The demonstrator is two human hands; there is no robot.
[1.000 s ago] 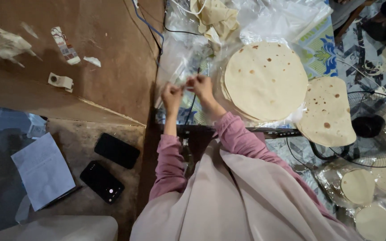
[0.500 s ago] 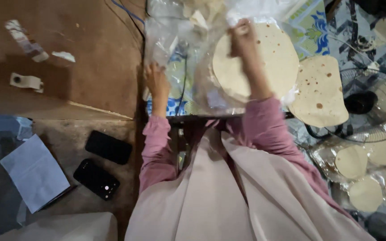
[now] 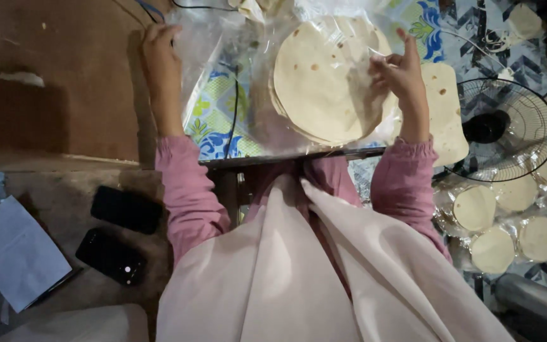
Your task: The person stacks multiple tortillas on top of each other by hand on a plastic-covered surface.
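A stack of round pale flatbreads (image 3: 321,82) lies on a small table under a clear plastic bag (image 3: 235,69). My left hand (image 3: 159,54) rests on the left edge of the plastic, fingers closed over it. My right hand (image 3: 400,69) is raised at the stack's right side, pinching the plastic film with fingers spread. Another flatbread (image 3: 443,111) lies just right of the stack, partly behind my right wrist. Pink sleeves cover both my forearms.
A table fan (image 3: 504,126) lies at the right. Several smaller flatbreads in plastic (image 3: 508,221) lie at lower right. Two black phones (image 3: 118,234) and a white paper (image 3: 14,250) sit on the floor at left. A patterned cloth (image 3: 213,120) covers the table.
My hands have moved apart: the left out to the bag's left edge, the right across to the stack's right side, spreading the plastic over the flatbreads.
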